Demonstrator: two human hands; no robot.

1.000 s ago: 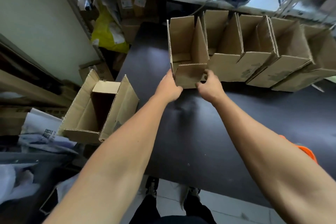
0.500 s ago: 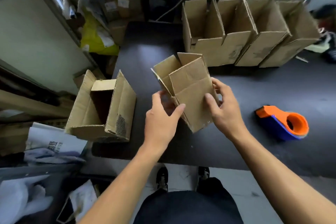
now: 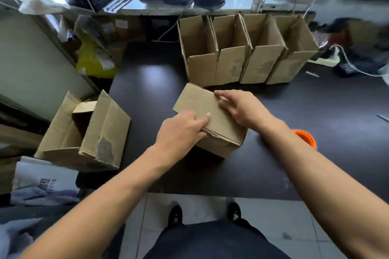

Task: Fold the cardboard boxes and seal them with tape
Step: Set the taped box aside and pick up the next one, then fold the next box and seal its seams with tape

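Dark printed characters on the white sheet [image 3: 45, 176] at lower left, too blurred for reading

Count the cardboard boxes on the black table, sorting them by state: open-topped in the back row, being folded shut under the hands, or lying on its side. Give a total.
Open-topped in the back row: 4
Being folded under the left hand and right hand: 1
Lying on its side at the table's left edge: 1
Total: 6
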